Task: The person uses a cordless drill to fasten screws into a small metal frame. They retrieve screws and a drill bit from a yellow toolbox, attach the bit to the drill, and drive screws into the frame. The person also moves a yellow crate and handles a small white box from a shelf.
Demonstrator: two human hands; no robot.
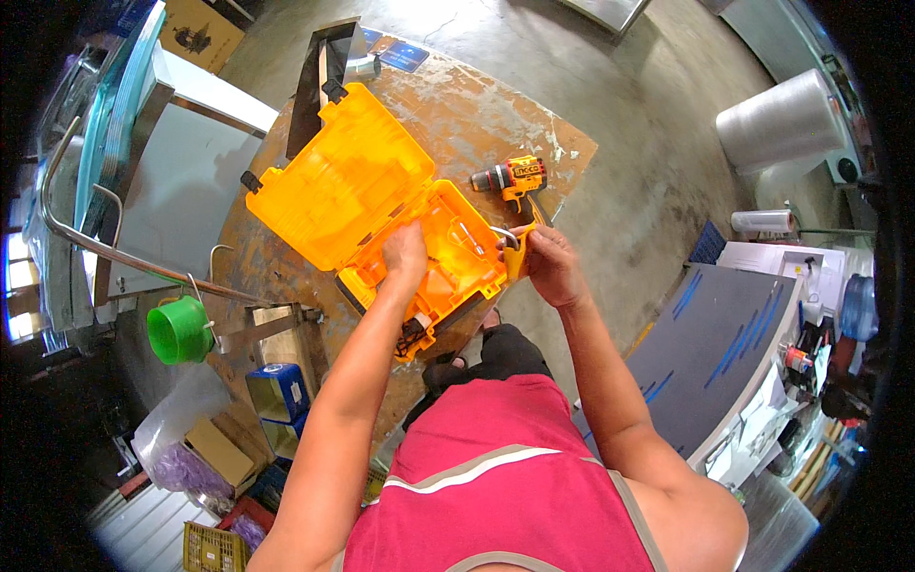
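An orange plastic tool case [348,176] lies open on the worn brown table, its lid leaning away to the far left. My left hand [405,250] reaches into the case's lower half, its fingers curled; what they hold, if anything, is hidden. My right hand [556,265] grips a yellow piece with a curved silver metal part [516,255] at the case's right edge. The exact kind of this piece is unclear. Beyond my right hand, a yellow and black cordless drill [515,178] rests on the table. A small pale, slim item lies inside the case.
The brown tabletop [477,105] has peeling patches. A bent metal tube [143,257] with a green cup [179,330] runs along the left. Blue boxes [278,391] stand near the table's left side. A dark panel [710,348] lies at right, with a wrapped roll [777,122] behind.
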